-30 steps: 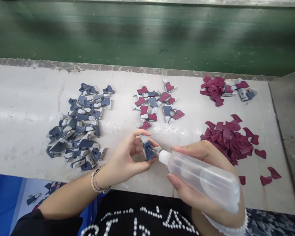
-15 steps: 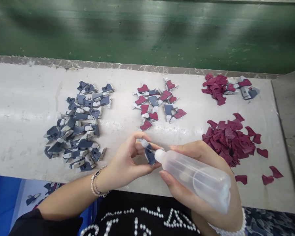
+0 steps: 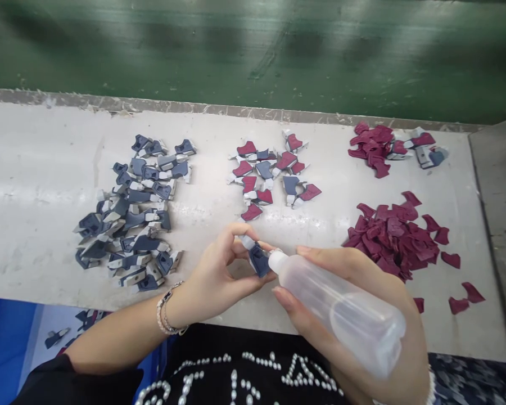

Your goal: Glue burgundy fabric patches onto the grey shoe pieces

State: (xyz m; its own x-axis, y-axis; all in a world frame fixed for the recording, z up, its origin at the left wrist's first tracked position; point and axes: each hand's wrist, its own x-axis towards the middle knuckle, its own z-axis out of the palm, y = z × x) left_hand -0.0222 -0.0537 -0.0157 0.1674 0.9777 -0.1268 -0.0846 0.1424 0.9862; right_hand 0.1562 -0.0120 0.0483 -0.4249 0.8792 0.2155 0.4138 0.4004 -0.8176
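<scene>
Between the thumb and fingers of my left hand is a small blue-and-grey plastic part, its hollow blue face turned up. My right hand is wrapped around a translucent squeeze bottle, which lies tilted with its white nozzle pointing left at the part. The nozzle's tip is right beside the part's edge; whether they touch I cannot tell. Some clear liquid seems to show inside the bottle.
Blue-and-grey parts lie heaped at left. Parts with maroon inlays sit mid-table. Loose maroon pieces form a pile at right, with a smaller maroon pile behind. A green wall rises along the back; a blue bin is lower left.
The bottle in my right hand has shifted slightly right and down, its nozzle drawing a little away from the part. My left hand has turned the part so more of its hollow shows.
</scene>
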